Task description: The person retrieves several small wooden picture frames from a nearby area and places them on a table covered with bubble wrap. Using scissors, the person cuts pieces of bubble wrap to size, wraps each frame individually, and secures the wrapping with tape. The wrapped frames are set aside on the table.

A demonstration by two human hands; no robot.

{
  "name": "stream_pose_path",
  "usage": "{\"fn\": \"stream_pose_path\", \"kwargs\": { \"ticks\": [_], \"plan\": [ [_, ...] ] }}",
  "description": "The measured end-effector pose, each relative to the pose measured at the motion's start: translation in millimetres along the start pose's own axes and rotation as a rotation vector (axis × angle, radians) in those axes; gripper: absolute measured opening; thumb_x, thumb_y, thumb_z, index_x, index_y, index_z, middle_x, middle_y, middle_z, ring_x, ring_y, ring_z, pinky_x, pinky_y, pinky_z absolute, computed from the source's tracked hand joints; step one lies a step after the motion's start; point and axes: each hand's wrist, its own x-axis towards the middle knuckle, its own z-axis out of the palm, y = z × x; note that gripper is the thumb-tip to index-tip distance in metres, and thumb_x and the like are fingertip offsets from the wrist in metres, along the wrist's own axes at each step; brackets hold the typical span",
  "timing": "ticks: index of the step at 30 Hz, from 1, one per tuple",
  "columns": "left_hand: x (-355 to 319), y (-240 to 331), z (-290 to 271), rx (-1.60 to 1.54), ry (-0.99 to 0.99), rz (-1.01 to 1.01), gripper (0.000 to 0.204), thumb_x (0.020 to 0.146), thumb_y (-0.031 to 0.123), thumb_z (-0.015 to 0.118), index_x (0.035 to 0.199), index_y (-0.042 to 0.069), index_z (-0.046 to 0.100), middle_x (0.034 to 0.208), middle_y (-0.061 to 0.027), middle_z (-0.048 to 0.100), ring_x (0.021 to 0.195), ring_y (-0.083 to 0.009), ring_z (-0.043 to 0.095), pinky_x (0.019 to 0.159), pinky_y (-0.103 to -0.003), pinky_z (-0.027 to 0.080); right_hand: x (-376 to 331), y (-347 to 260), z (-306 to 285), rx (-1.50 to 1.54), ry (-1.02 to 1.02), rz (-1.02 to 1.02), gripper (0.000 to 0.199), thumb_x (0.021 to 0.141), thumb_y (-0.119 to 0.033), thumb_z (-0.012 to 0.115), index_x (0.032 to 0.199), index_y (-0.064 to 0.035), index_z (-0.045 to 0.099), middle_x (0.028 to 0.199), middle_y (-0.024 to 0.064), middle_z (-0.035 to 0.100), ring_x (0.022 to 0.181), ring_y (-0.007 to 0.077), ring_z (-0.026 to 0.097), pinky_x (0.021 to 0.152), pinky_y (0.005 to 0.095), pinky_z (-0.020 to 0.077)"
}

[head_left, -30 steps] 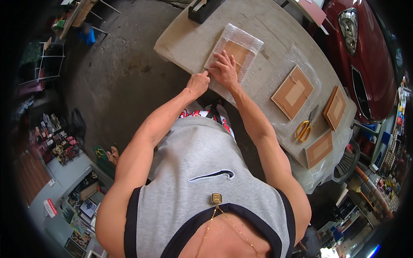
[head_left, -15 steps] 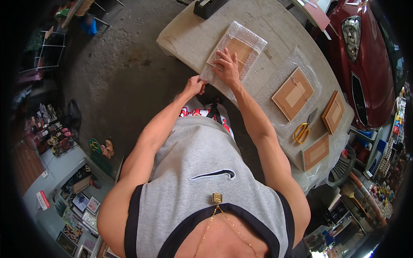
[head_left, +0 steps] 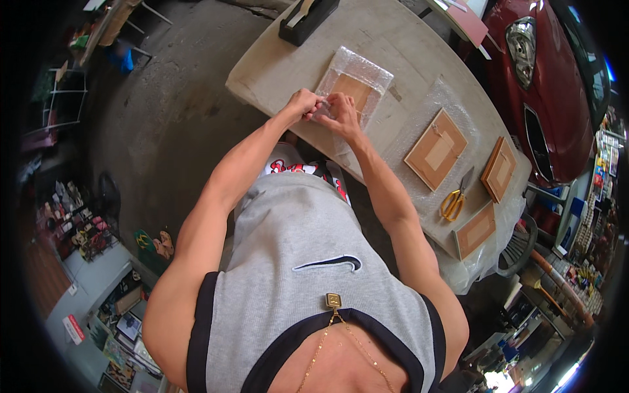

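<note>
A picture frame with a brown back [head_left: 352,88] lies face down at the table's near left edge, partly covered by clear bubble wrap [head_left: 357,60]. My left hand [head_left: 303,105] is closed on the wrap's near left edge, lifted over the frame's corner. Beside it my right hand [head_left: 342,114] has its fingers bent and its thumb toward the left hand, with a fold of the wrap between them. The hands cover the frame's near end.
Right of the hands, another brown-backed frame [head_left: 437,149] rests on spread bubble wrap. Yellow-handled scissors [head_left: 453,204], stacked frames [head_left: 499,170] and a single frame [head_left: 476,231] lie beyond. A black tape dispenser [head_left: 308,21] stands at the far left. A red car [head_left: 550,98] is parked alongside.
My left hand has come up and right from the table edge, bringing the bubble wrap's edge inward over the frame. My right hand has curled its fingers and drawn nearer to the left.
</note>
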Motion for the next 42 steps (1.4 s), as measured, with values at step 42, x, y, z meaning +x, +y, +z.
{"fn": "stream_pose_path", "kwargs": {
  "ticks": [42],
  "plan": [
    [47.3,27.8,-51.6,0.229,-0.235,-0.189,0.017,0.075,0.02,0.076,0.085,0.008,0.07,0.082,-0.0065,0.071,0.072,-0.0184,0.068,0.062,-0.04,0.055,219.0,-42.7,89.3,1.049,0.36,0.72,0.024,0.083,-0.024,0.07,0.093,-0.0017,0.068,0.107,0.0071,0.056,0.109,0.0229,0.05,0.084,0.0408,0.0471]
  ]
}}
